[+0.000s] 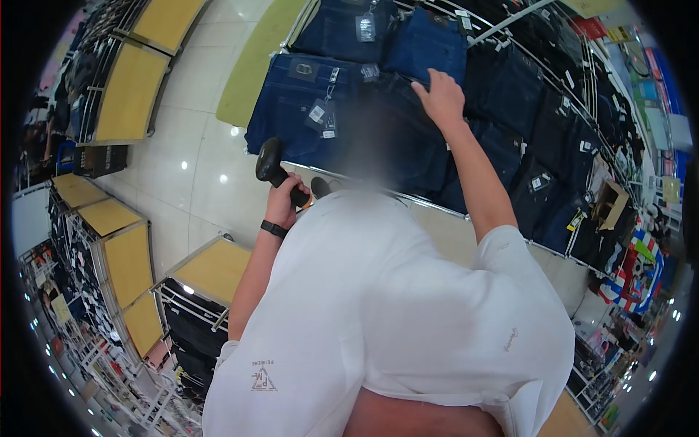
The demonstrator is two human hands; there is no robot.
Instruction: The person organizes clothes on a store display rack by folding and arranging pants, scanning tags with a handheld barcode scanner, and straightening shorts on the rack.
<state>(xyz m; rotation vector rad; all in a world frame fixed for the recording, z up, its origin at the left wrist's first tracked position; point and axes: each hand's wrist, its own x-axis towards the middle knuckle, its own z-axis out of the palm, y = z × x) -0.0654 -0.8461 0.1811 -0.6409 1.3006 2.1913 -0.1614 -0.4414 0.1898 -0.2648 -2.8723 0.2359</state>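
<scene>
My left hand, with a black band at the wrist, is wrapped round the handle of a black handheld barcode scanner. The scanner's head points up, close to the near edge of the jeans display. My right hand reaches forward with its fingers apart, over or on folded dark blue jeans; contact is hard to tell. Left of it lie more folded jeans with hanging paper tags. A blurred patch hides part of the middle jeans.
Metal rails border the jeans display. Darker folded trousers fill its right side. An open cardboard box stands at the far right. Pale tiled floor runs along the left, beside racks with yellow tops.
</scene>
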